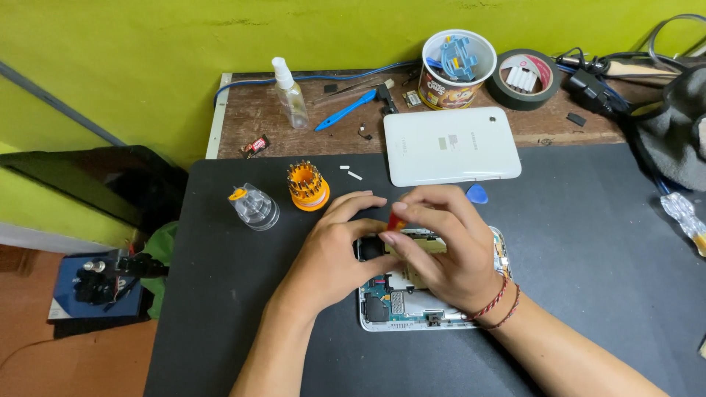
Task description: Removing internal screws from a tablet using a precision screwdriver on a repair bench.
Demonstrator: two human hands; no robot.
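Observation:
An opened white tablet (pixel 412 305) lies on the black mat (pixel 588 242) with its circuit boards showing. My right hand (pixel 441 246) is above it, fingers closed on a small screwdriver with a red and yellow handle (pixel 396 220), tip down into the tablet. My left hand (pixel 334 250) rests on the tablet's upper left corner, its fingers touching the screwdriver and the right hand's fingers. The screwdriver tip is hidden by my fingers.
The tablet's white back cover (pixel 450 147) lies beyond, a blue pick (pixel 477 193) beside it. An orange bit holder (pixel 307 186) and clear cap (pixel 254 206) stand to the left. Behind them are a spray bottle (pixel 291 95), blue tool (pixel 346 110), tub (pixel 456 70) and tape roll (pixel 526 77).

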